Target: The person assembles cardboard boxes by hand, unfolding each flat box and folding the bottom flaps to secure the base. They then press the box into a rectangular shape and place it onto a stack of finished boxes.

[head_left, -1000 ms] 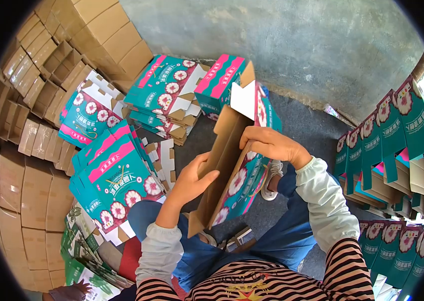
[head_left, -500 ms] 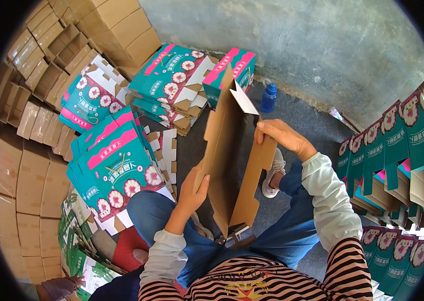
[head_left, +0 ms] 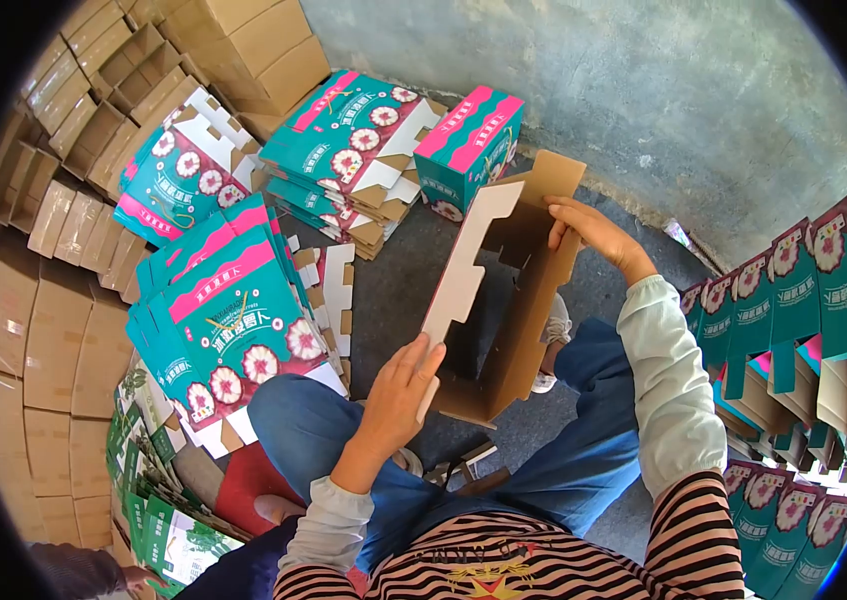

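Note:
An open cardboard box (head_left: 543, 290), plain brown inside with white notched flaps along its left edge, is held up over my lap. Its near opening lets the dark floor show through. My left hand (head_left: 395, 400) grips the lower left edge by a white flap, thumb and fingers pressed on it. At the upper right edge, my right hand (head_left: 598, 235) has its fingers hooked over the brown panel. To the left of the box lie flat teal and pink printed cartons (head_left: 233, 300) in a stack.
Behind stand a formed teal box (head_left: 471, 150) and another carton stack (head_left: 343, 130). Brown boxes (head_left: 48, 370) line the left side. Teal boxes (head_left: 788, 290) are piled at right. A co-worker's hand (head_left: 143, 580) touches green cartons (head_left: 178, 540) at lower left.
The box has turned and opened wider, now showing its white notched flaps. My left hand has shifted slightly right and down, and my right hand slightly up. The blue bottle is now hidden.

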Motion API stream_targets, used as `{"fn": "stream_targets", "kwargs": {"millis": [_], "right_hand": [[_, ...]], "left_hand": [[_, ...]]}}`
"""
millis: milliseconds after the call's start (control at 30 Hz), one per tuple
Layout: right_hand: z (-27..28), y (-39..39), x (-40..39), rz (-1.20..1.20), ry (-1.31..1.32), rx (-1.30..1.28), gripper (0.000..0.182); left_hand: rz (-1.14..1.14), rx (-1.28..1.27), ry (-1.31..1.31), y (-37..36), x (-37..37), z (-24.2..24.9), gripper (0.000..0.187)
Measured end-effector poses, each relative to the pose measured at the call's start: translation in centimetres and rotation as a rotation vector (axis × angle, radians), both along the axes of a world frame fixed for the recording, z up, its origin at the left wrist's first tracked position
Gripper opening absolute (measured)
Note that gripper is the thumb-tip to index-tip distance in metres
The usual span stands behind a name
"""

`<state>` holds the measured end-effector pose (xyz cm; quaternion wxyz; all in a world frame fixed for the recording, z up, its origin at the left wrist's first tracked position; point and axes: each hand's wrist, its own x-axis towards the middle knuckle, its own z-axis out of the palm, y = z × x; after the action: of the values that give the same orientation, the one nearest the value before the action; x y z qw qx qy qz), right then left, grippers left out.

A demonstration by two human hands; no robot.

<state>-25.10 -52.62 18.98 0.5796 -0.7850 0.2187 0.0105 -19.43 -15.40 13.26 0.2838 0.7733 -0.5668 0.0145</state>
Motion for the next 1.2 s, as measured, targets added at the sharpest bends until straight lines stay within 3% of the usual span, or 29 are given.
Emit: {"fn": "stream_targets", "kwargs": {"millis": [133,333,667,867,1067,1200], "right_hand": [[-0.6,-0.8,0.7,0.001,0.025,0.005,0.066],[-1.7,-1.8,1.1,-0.017,-0.002,-0.018,0.07],[-1.8,-2.2,1.2,-0.058,0.081,-0.082,0.072],[-2.7,-2.8,1.0,-0.13,0.055,-0.059,0.079],[-3.7,-3.8,0.6,-0.194,0.05,-0.052,0.083],[-4.4,-4.7,0.2,-0.181,0.099,-0.019,0.085]], "left_hand": [[-0.032,0.084,-0.049,-0.4,0.5,1.0,0.054],[-0.171,0.279,-0.028,-1.7,1.7,2.4,0.07],[-0.206,0.287,-0.002,-3.3,2.5,1.3,0.08],[-0.227,0.342,0.015,-4.2,3.2,1.1,0.075],[-0.216,0.319,0.037,-5.1,3.7,0.4,0.053],[-0.27,0.313,0.233,-5.5,5.0,-0.7,0.038]]}}
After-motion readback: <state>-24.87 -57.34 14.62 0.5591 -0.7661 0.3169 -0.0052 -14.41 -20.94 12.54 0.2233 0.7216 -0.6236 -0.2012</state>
